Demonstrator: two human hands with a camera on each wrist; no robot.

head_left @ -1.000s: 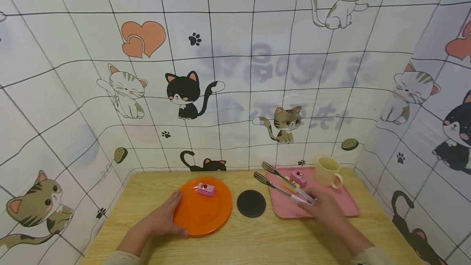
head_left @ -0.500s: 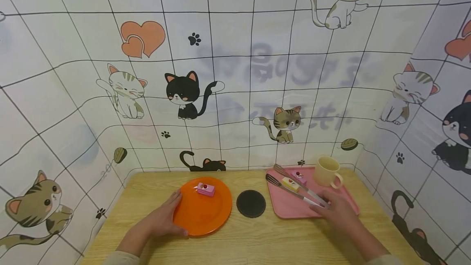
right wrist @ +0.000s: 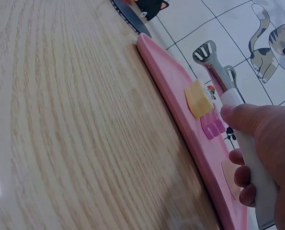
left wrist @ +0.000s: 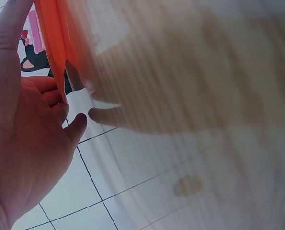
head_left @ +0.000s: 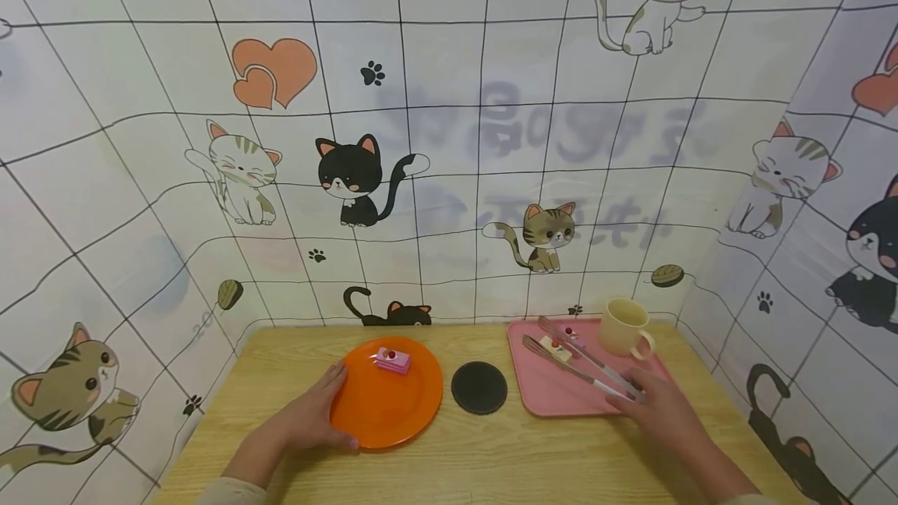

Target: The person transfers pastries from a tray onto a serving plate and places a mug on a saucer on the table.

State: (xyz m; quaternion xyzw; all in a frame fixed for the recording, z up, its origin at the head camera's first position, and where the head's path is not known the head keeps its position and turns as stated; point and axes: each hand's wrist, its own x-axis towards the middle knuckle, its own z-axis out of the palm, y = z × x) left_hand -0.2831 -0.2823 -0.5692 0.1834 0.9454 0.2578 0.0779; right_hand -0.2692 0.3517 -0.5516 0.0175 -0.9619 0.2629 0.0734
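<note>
My right hand (head_left: 659, 404) grips metal tongs (head_left: 578, 371) by their white handles. The tongs' slotted ends are spread apart over the pink tray (head_left: 554, 404). On that tray a yellow toy cake slice (right wrist: 198, 98) lies beside a pink toy cake slice (right wrist: 212, 123). In the head view the tongs' arms pass on either side of the yellow slice and partly hide the pink one. My left hand (head_left: 309, 411) rests at the left rim of an orange plate (head_left: 386, 419), fingers extended. Toward the plate's back sits another pink cake slice (head_left: 393, 361).
A yellow mug (head_left: 623, 327) stands at the tray's back right corner. Between plate and tray lies a round black coaster (head_left: 479, 388). Walls covered with cat-print sheeting (head_left: 449, 139) enclose the wooden table (head_left: 463, 466) at the back and sides.
My right hand and the tongs have moved right and slightly toward me, bringing the tongs' ends from the tray's left edge to around the yellow slice. My left hand and the plate have stayed put.
</note>
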